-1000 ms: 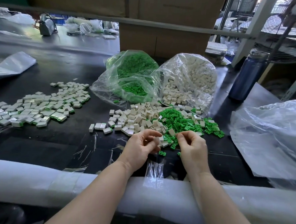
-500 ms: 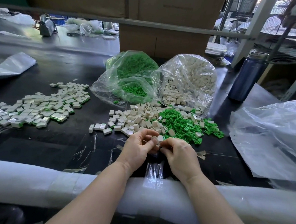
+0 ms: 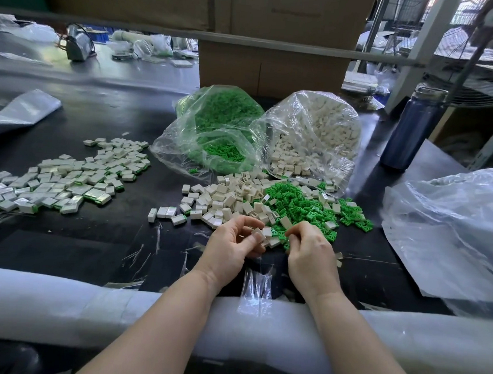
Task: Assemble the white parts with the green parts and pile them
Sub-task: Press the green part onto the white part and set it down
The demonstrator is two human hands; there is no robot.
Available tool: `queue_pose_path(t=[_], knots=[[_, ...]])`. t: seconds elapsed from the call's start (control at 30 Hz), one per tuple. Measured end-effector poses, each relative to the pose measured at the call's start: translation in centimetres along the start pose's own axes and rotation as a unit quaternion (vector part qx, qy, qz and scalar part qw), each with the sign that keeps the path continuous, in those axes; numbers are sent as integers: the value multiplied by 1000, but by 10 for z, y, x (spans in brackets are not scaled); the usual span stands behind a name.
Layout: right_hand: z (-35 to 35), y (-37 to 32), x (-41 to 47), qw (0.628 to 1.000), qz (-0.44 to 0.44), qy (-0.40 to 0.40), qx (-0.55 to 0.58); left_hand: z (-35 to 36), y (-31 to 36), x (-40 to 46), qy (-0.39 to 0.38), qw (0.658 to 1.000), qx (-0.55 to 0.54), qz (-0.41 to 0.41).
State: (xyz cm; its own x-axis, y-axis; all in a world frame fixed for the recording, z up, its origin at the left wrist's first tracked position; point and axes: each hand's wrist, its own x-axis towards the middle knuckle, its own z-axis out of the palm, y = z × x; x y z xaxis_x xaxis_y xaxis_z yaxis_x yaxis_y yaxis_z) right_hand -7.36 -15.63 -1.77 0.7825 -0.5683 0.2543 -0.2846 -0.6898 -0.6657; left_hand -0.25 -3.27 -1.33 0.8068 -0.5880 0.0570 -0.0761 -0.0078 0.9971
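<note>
At lower centre, the left hand [image 3: 230, 248] pinches a white part [image 3: 259, 234] between curled fingers. Just beside it, the right hand [image 3: 310, 255] has curled fingers at the loose green parts [image 3: 296, 205]; whether they grip one cannot be told. Loose white parts [image 3: 230, 196] lie just beyond. The assembled pile [image 3: 65, 177] lies at centre left. Two clear bags [image 3: 315, 139] sit farther back.

Soft daylight from upper right; sharp centre, wide-angle bending at edges.

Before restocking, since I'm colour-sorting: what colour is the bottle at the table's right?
Dark blue bottle, clearest in the head view.
</note>
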Motion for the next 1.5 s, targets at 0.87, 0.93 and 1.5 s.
queue_pose_path(t=[0.87, 0.93, 1.5], knots=[[-10, -5, 0, 938, 34, -40, 344, 1, -2, 1, -43, 999, -2, 19], [-9, -5, 0, 942, 35, -38, 332, 0, -2, 1, -42, 999, 3, 20], [-7, -6, 0, 948, 20, -97, 303, 1, 2, 0, -20, 999, 49, 5]])
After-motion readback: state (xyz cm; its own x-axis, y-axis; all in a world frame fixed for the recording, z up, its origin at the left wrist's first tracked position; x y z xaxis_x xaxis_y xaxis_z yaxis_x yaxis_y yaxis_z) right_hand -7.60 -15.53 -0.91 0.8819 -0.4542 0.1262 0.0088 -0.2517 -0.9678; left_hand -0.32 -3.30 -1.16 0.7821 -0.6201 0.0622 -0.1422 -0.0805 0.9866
